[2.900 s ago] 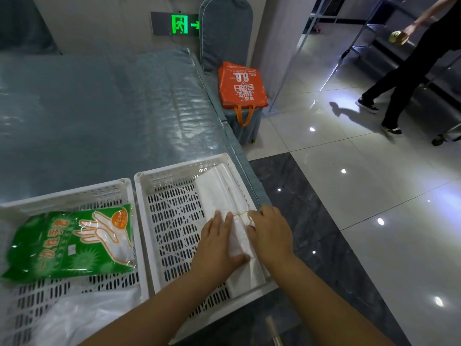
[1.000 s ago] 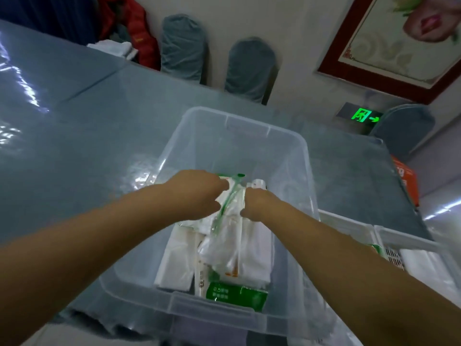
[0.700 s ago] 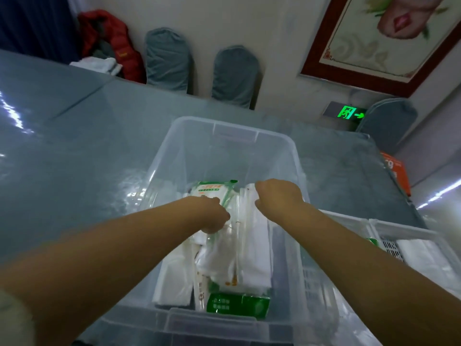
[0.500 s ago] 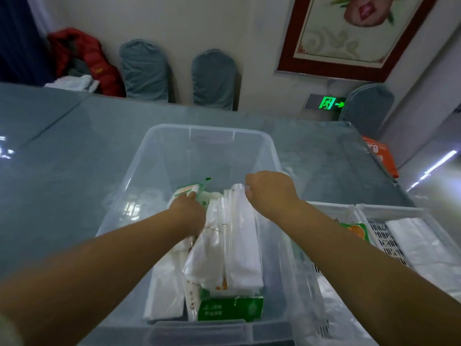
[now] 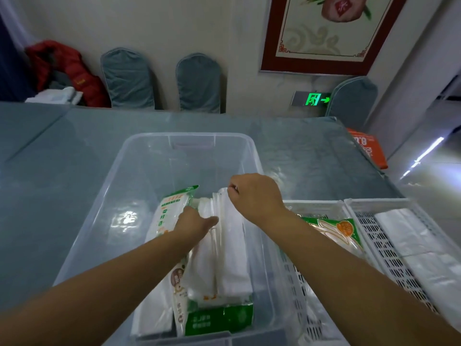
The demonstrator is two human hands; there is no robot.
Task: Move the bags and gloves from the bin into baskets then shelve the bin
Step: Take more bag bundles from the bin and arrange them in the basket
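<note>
A clear plastic bin (image 5: 139, 171) stands on the grey table, holding white bag bundles and green-printed glove packs. My right hand (image 5: 254, 196) pinches the top end of a white bag bundle (image 5: 232, 258) near the bin's right wall. My left hand (image 5: 194, 223) reaches down between that bundle and a green-and-white glove pack (image 5: 169, 213); its fingers are hidden among the packs. A green pack (image 5: 219, 320) lies at the bin's near end. To the right stand two white slotted baskets: the nearer one (image 5: 314, 206) holds a green glove pack (image 5: 336, 231), the farther one (image 5: 389, 203) holds white bags (image 5: 409, 236).
The grey table (image 5: 62, 171) extends left and behind the bin. Covered chairs (image 5: 197, 83) line the far wall, with a red jacket (image 5: 64, 68) at the left. An orange bag (image 5: 369, 151) sits past the table's right end.
Earlier both hands pressed a white bundle into the right basket. Since then they have moved into the bin; the right hand has lifted a bundle's top end and the left has pushed down beside it.
</note>
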